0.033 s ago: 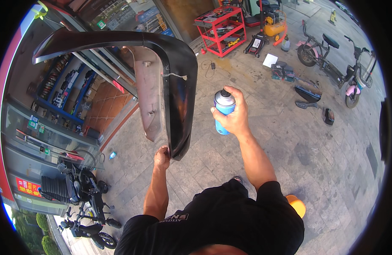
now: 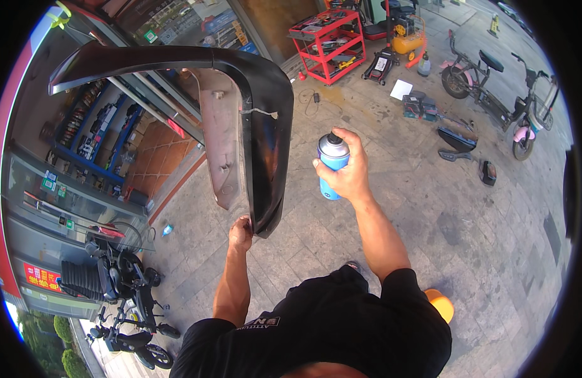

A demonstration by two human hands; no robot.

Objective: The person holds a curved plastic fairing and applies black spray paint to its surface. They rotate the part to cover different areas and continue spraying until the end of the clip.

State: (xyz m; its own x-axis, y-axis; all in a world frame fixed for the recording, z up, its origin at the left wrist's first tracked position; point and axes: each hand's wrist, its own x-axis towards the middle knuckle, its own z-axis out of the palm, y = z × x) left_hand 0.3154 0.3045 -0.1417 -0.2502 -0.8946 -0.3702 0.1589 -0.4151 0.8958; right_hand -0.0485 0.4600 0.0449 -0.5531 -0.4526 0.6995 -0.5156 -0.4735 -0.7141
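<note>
My left hand [image 2: 241,234] is closed around the lower end of a large curved black panel [image 2: 270,145], which looks like a plastic vehicle body part. It is held up in front of me. Its long upper arm reaches to the left, and the dull, dusty inner side with small mounting tabs shows. To the right of it, apart from the panel, my right hand [image 2: 349,173] grips a blue spray can [image 2: 329,188] with a silver top. The can is upright, and the index finger rests on its black nozzle. No spray is visible.
A red tool cart [image 2: 328,47] stands beyond, with an orange air compressor [image 2: 409,43] beside it. A bike with pink fenders [image 2: 492,85] and loose parts [image 2: 456,140] are at right. Parked scooters [image 2: 124,283] and an open shop with blue shelves [image 2: 92,129] lie left.
</note>
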